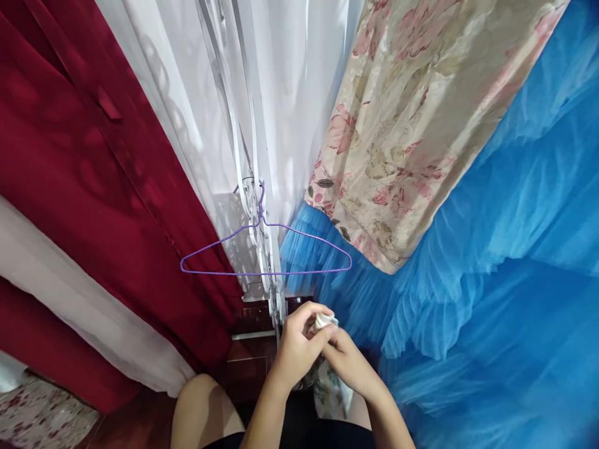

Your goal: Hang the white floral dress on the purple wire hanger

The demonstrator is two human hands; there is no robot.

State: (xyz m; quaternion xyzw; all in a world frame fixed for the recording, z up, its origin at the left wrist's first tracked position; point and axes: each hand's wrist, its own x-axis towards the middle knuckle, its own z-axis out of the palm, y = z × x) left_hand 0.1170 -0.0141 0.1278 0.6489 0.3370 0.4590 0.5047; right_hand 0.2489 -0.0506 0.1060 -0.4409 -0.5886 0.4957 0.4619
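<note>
My left hand (299,343) and my right hand (345,354) meet low in the middle of the view, above my lap. Between them is a small bunched piece of white cloth (326,321), gripped by the fingers of both. Below the hands hangs a white cloth with a leafy pattern (330,390); whether it belongs to the bunched piece is hidden. An unloaded purple wire hanger (309,272) hangs just beyond my hands, its hook on a white metal rack (266,243).
Red curtains (116,187) and a pale drape (93,305) hang on the left. A floral cloth (397,137) and a blue tulle garment (468,299) hang on the right. White curtain (299,75) lies behind the rack. Reddish floor tiles (248,368) show below.
</note>
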